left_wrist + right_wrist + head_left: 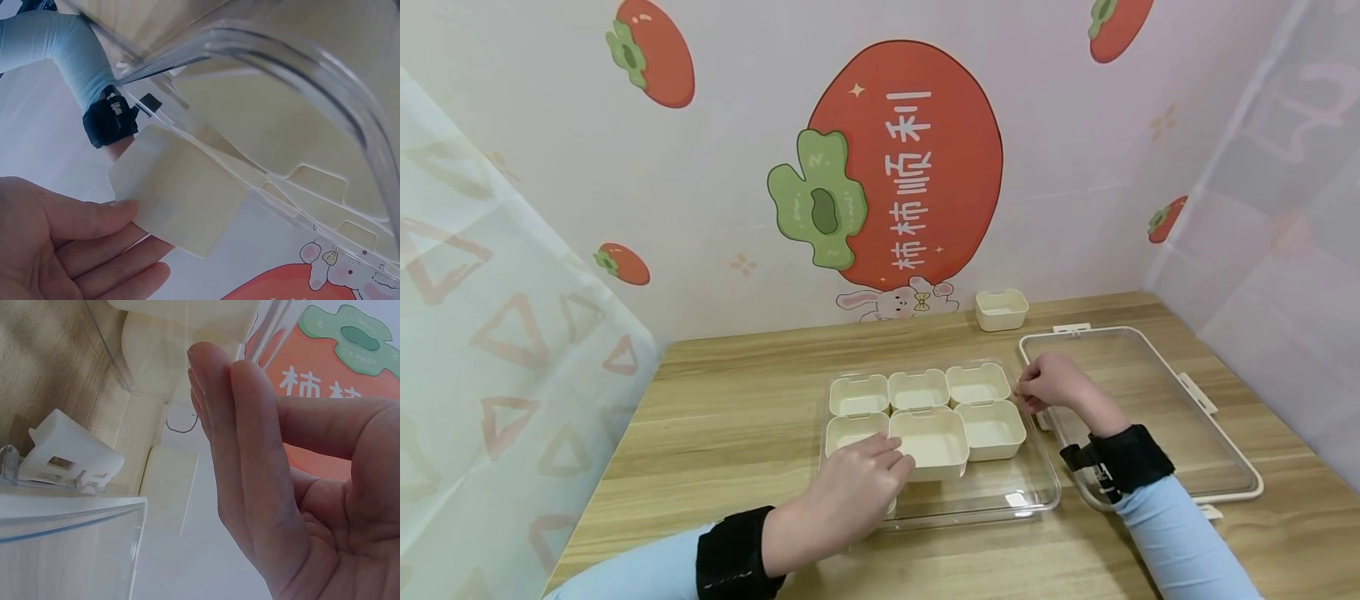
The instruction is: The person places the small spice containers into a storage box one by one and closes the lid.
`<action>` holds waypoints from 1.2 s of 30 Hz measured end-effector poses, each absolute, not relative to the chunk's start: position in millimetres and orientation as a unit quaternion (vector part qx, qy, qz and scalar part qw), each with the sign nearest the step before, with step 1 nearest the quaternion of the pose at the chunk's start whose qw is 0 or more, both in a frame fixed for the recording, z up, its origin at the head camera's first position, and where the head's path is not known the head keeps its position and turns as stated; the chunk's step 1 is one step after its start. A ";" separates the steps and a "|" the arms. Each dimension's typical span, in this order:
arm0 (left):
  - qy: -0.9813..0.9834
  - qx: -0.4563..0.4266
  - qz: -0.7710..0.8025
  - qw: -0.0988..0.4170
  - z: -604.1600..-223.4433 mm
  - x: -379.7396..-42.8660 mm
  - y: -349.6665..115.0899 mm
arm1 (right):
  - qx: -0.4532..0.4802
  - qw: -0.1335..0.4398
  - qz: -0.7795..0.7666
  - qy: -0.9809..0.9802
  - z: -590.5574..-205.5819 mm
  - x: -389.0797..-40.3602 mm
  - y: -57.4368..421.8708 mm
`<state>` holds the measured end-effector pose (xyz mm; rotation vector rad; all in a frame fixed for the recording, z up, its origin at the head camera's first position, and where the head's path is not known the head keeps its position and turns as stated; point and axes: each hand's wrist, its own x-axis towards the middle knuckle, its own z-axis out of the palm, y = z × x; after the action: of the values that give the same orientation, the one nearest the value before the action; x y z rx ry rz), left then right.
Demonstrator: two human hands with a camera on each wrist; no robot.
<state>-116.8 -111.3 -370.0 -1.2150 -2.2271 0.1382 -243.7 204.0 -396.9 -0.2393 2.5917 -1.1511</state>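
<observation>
My left hand [861, 483] pinches the wall of a small cream bin [928, 442] between thumb and fingers. The bin sits slightly higher than its neighbours, over the clear plastic box [970, 504]. In the left wrist view, the thumb and fingers of the left hand [94, 244] grip this cream bin [181, 194]. Several more cream bins [917, 389] stand in two rows inside the box. At the box's right side, my right hand [1056, 383] has its fingertips by the corner bin [977, 385]. The right wrist view shows these fingers [250, 444] mostly straight, holding nothing.
A clear lid [1142, 392] with a white frame and side clips lies right of the box, partly under the right forearm. One cream bin [1002, 310] stands against the back wall. Part of another bin shows beneath the left hand.
</observation>
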 end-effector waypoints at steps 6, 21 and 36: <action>-0.825 -0.470 0.056 0.309 -370.1 -112.9 -110.4 | -0.082 0.148 -0.401 0.900 -395.7 -242.9 203.6; -0.821 -0.489 0.072 0.285 -373.9 -106.8 -105.9 | -0.105 0.153 -0.417 0.890 -393.7 -243.5 208.2; -0.815 -0.501 0.105 0.273 -380.4 -106.8 -103.9 | -0.078 0.144 -0.390 0.906 -396.8 -245.6 205.0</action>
<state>-106.8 -103.9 -380.4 -1.3465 -2.1918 0.2819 -245.6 205.0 -396.8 -0.2240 2.6115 -1.1243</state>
